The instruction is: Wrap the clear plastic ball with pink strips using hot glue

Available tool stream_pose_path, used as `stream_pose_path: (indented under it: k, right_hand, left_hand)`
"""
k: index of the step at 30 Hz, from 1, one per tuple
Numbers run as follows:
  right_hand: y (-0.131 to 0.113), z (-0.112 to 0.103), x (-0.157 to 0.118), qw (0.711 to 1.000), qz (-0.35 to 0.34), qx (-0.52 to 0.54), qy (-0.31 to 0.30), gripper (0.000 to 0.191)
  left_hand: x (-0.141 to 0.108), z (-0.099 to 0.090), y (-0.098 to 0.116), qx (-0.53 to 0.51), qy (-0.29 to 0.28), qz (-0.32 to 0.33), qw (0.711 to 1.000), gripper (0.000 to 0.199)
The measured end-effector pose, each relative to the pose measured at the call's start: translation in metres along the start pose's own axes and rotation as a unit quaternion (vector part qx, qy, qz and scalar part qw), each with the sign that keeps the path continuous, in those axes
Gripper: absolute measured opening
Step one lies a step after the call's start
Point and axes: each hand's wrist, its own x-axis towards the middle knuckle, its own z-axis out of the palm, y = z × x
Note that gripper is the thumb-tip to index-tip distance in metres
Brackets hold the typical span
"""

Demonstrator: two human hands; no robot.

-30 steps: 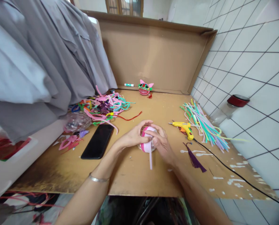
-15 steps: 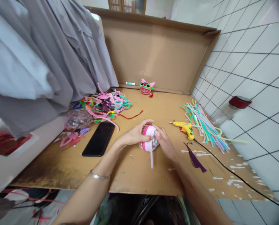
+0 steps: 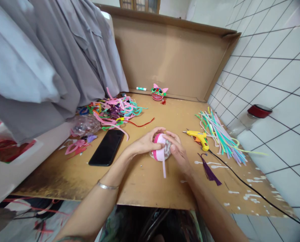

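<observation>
Left hand (image 3: 147, 143) and right hand (image 3: 179, 153) cupping a pink-wound ball (image 3: 162, 148)

Both hands are holding the ball between them, low over the middle of the worktop (image 3: 150, 191). Its glossy, rounded surface is showing on the right, while smooth-looking pale pink rows and a brighter pink band are circling its left and middle. A narrow, pale strip end (image 3: 164, 169) is hanging toward the worktop's near edge.

The left hand is curving around the far left side, thumb pressing across the rows; a thin metal bangle (image 3: 107, 186) is circling that forearm. The right hand is bending inward, fingers arching over the top and thumb resting against the ball's right side.

A flat black phone (image 3: 106, 148) is lying left of them, a yellow plastic glue gun (image 3: 199, 136) to their right.
</observation>
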Motion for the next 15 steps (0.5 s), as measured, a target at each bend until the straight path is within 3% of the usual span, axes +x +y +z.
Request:
stream_pose_path:
  k: [4, 15]
  right_hand:
    - [0.009, -0.001, 0.004, 0.995, 0.053, -0.010, 0.087, 0.051]
    - [0.009, 0.003, 0.000, 0.995, 0.005, -0.089, 0.040, 0.045]
  left_hand:
    - [0.000, 0.000, 0.001, 0.009, -0.004, -0.010, 1.000, 0.071]
    - [-0.001, -0.001, 0.002, 0.016, 0.003, -0.022, 1.000, 0.071]
